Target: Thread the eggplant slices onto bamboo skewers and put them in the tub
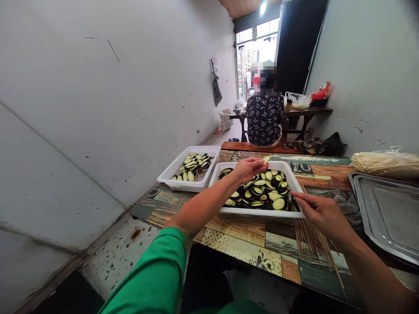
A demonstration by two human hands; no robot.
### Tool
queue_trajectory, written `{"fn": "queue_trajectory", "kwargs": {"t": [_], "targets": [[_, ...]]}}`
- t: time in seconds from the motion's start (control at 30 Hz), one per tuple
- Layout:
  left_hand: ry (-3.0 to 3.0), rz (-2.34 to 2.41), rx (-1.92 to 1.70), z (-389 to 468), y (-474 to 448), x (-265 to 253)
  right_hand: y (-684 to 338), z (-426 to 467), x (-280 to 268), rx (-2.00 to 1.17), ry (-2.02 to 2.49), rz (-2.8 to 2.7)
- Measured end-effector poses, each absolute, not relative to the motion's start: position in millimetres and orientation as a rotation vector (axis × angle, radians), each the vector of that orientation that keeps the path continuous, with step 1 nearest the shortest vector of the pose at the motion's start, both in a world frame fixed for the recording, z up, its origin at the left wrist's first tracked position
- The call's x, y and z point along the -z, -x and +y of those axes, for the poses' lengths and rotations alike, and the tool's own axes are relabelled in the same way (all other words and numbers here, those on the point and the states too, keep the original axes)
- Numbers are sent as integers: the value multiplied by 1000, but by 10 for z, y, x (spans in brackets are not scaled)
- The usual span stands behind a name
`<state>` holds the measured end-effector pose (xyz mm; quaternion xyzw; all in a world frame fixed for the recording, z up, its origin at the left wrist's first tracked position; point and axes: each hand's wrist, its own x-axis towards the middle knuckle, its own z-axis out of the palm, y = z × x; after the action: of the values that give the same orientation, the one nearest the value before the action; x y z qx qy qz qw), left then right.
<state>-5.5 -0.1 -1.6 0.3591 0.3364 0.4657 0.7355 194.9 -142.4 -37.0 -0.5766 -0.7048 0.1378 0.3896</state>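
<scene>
My right hand (322, 213) pinches the skewer (281, 180), slanting leftward, towards the counter's (242, 253) far edge and the slice (266, 160) my left hand (248, 169) pinches.

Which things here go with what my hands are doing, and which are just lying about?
In use:
Eggplant slice, in your left hand
Skewer, in your right hand
Right tub of loose slices
Left tub with skewered slices
Loose skewers

Apparently lying about:
Metal trays
Bagged pale bundle
Red bag
Hanging checked cloth
</scene>
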Motion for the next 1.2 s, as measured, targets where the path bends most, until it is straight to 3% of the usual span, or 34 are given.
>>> {"fn": "queue_trajectory", "kwargs": {"t": [0.23, 0.5, 0.73, 0.87, 1.03, 1.2], "targets": [[-932, 731, -958, -77, 23, 41, -1929, -1426, 355, -359, 1457, -1755], [-1335, 631, -473, -333, -148, 141, -1887, -1412, 363, -330, 1469, -1610], [-2413, 887, -401, -335, -115, 236, -1895, -1374, 392, -442, 1419, -1380], [-2691, 861, -284, -405, -221, 368, -1875, -1381, 379, -486, 1406, -1395], [-2487, 755, -200, -336, -231, 453, -1891, -1377, 407, -486, 1420, -1446], [-1627, 884, -449, -122, -74, 323, -1897, -1388, 391, -471, 1405, -1483]]}}
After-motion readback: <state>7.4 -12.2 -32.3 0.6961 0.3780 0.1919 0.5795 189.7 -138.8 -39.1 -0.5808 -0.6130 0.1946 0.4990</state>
